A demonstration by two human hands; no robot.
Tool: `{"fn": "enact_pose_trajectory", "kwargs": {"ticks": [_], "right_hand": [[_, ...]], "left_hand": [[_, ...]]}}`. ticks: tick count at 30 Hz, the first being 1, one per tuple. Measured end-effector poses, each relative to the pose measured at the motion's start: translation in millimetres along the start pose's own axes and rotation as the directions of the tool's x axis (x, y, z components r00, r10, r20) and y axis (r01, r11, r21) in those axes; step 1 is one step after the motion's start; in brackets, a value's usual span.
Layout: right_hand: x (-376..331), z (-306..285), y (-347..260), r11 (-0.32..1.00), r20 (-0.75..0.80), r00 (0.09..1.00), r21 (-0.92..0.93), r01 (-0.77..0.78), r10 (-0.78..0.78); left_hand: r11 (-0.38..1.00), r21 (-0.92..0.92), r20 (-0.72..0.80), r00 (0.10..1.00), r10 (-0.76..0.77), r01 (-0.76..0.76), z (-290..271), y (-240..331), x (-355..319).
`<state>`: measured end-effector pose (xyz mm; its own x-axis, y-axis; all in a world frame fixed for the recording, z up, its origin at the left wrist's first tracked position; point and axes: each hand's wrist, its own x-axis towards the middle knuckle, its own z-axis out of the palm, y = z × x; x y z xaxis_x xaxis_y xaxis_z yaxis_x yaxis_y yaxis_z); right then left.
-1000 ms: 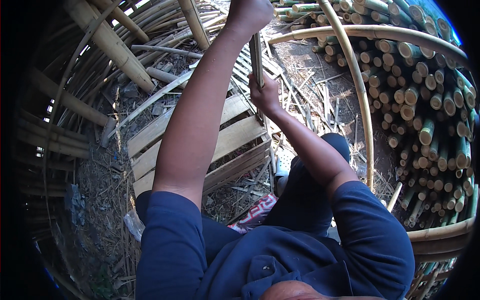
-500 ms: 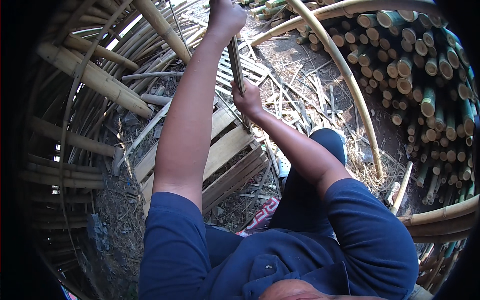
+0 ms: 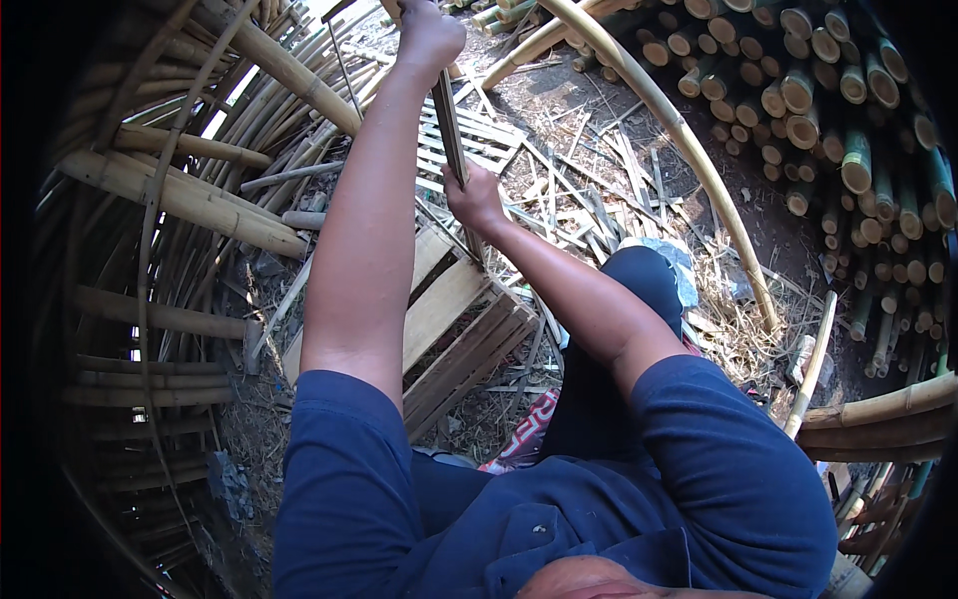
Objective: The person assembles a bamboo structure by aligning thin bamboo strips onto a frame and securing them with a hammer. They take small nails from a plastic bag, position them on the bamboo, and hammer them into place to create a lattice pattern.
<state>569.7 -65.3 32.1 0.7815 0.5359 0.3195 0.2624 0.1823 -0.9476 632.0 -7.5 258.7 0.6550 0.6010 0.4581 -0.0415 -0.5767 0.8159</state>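
My left hand [image 3: 431, 42] is closed around the upper part of a long, narrow bamboo strip [image 3: 449, 125] near the top edge of the view. Lower down, my right hand [image 3: 475, 198] grips the same strip, its fingers wrapped round it. The strip slants down toward a wooden slatted crate [image 3: 439, 311] between my legs. Whether it is one piece or several laid together, I cannot tell. A pale piece shows beside my left hand, too cut off to name.
Cut bamboo poles [image 3: 798, 95] are stacked at the right, ends facing me. A curved bamboo pole [image 3: 689, 140] arches before them. Thick bamboo poles [image 3: 190, 205] form a frame on the left. Split scraps [image 3: 589, 200] litter the ground, and a printed red-and-white bag [image 3: 524, 434] lies by my leg.
The view has shifted slightly, so both hands and the strip appear a little farther left. Both hands keep their grip. More of a thin dark rod shows at the top left.
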Motion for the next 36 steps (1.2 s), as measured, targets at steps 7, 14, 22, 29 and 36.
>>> {"fn": "enact_pose_trajectory", "kwargs": {"ticks": [7,14,22,29,36], "right_hand": [[8,-6,11,0.999,-0.012,0.999,0.027,-0.034,0.034],[11,-10,16,0.996,-0.050,0.996,0.065,-0.068,0.071],[4,9,4,0.998,-0.029,0.998,0.048,0.049,-0.048],[-15,28,-9,0.956,0.259,0.924,0.002,0.292,-0.283],[-36,41,-15,0.830,0.677,0.625,-0.038,0.557,-0.389]], "left_hand": [[0.959,0.285,0.061,0.998,-0.009,-0.009,14,-33,29],[0.952,0.298,0.138,0.990,0.022,-0.062,35,-41,36],[0.958,0.286,0.061,0.998,-0.011,-0.007,-12,-42,33],[0.974,0.132,-0.236,0.948,0.214,-0.187,-134,-29,-39],[0.919,-0.328,-0.439,0.897,0.056,-0.218,-235,-48,-180]]}}
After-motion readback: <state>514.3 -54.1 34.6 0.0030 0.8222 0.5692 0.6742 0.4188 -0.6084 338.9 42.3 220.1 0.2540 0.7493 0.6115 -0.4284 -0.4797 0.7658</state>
